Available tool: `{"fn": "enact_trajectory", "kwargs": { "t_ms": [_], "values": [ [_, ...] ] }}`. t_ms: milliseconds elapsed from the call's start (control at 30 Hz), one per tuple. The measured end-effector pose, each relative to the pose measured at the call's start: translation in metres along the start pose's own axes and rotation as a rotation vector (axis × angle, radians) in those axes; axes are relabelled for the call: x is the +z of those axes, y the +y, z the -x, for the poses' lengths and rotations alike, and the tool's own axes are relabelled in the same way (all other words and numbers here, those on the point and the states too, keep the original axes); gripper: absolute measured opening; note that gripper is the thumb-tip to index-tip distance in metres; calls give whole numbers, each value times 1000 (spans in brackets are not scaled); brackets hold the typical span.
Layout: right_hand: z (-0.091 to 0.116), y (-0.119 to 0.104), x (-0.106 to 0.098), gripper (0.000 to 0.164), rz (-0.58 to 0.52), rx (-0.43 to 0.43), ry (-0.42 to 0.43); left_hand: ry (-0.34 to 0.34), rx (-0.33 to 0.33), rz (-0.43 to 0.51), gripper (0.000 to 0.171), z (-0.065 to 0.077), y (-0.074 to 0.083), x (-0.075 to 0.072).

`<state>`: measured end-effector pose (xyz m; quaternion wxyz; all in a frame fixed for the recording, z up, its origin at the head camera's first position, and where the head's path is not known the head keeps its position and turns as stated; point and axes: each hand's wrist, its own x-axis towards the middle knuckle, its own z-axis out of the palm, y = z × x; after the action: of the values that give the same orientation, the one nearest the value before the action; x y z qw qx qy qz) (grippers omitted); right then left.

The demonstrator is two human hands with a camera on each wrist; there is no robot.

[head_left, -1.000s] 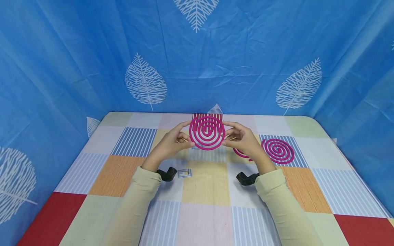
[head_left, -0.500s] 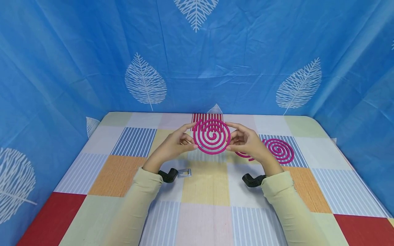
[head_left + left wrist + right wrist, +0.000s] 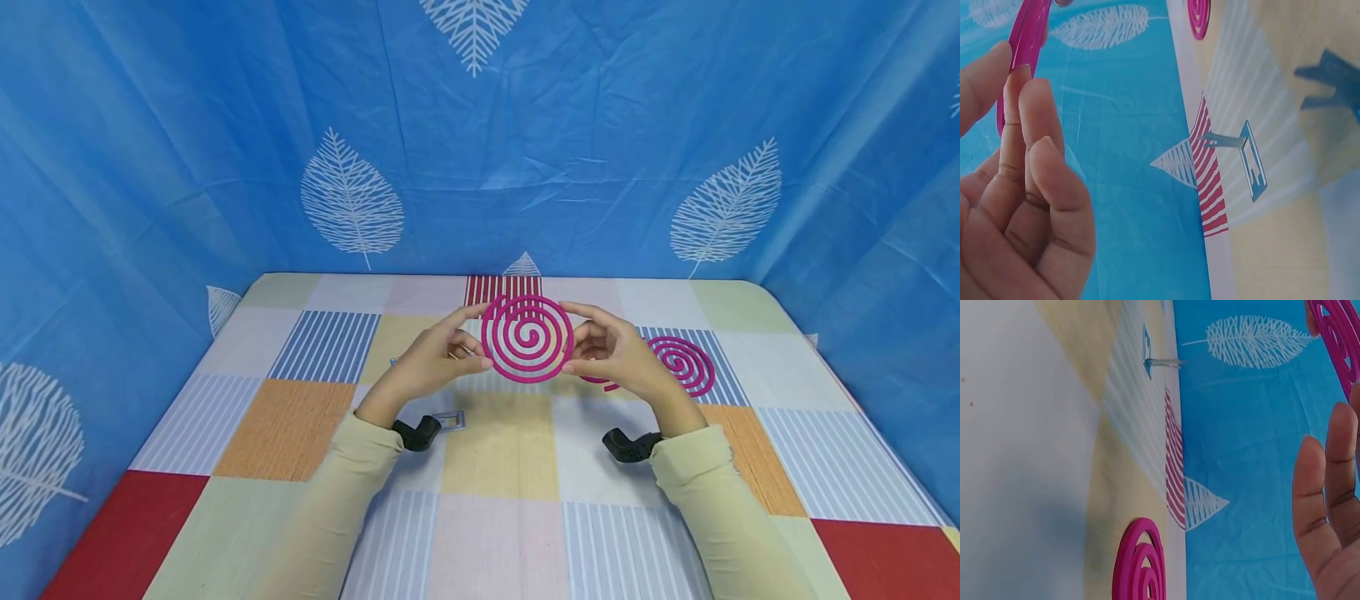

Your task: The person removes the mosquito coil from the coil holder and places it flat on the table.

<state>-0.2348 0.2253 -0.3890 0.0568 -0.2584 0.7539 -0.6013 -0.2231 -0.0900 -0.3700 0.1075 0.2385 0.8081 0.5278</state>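
A magenta mosquito coil is held up above the table, its flat spiral face toward the head camera. My left hand pinches its left edge between thumb and fingers; in the left wrist view the coil appears almost edge-on. At the opposite edge, my right hand grips it the same way, and part of the coil shows in the right wrist view. A second coil lies right of my right hand. Another coil lies partly hidden behind that hand.
A small metal coil stand lies by the left wrist. The left wrist view shows a metal stand with a raised prong, and a dark forked shape too unclear to name. A blue leaf-patterned curtain hangs behind the table.
Both hands have moved right and slightly down in the head view, carrying the coil between them. Their hold on it looks the same. The coils on the table have stayed in place.
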Motion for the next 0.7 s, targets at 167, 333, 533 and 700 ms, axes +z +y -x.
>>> {"fn": "enact_trajectory", "kwargs": {
  "t_ms": [167, 333, 533, 700],
  "values": [
    [5, 0, -3, 78, 10, -5, 0, -5, 0, -5, 78, 0, 1, 5],
    [11, -1, -7, 77, 33, 6, 1, -10, 4, -10, 79, -1, 2, 11],
    [19, -1, -12, 78, 63, 11, -3, -1, -18, -28, 79, -3, 3, 19],
    [24, -1, -16, 77, 72, 23, -18, -5, -39, -34, 79, -3, 4, 25]
  ]
}}
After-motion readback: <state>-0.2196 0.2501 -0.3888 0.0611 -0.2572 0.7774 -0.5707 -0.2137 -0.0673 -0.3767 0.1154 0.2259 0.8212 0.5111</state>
